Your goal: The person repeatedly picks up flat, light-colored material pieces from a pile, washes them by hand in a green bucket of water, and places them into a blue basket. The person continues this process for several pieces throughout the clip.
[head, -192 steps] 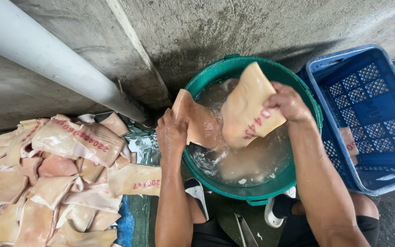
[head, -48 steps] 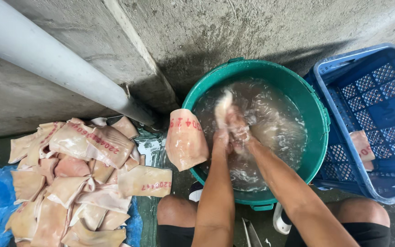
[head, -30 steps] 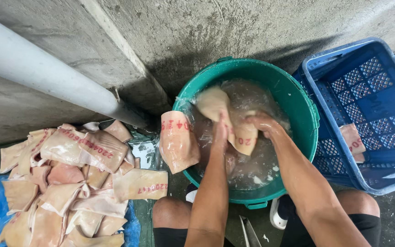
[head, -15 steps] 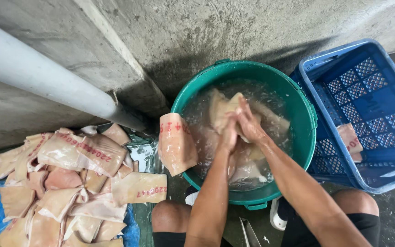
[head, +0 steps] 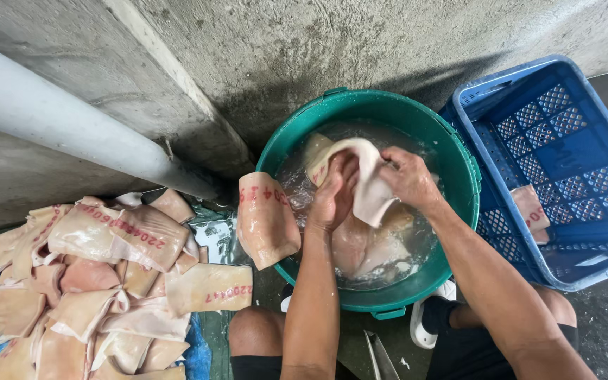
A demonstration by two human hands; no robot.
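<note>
A pale skin piece (head: 360, 179) is gripped over the green basin (head: 459, 151), draped between both hands: left hand (head: 333, 198) closed at 9 o'clock, right hand (head: 408, 177) at 3 o'clock.

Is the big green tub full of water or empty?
Partly full: the green tub holds cloudy water with pale skin pieces soaking below its rim.

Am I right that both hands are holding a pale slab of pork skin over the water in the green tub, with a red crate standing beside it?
Not quite: the crate is blue, not red, as the head view shows. The rest holds: the left hand and right hand grip a pale slab of pork skin over the water in the green tub.
</note>
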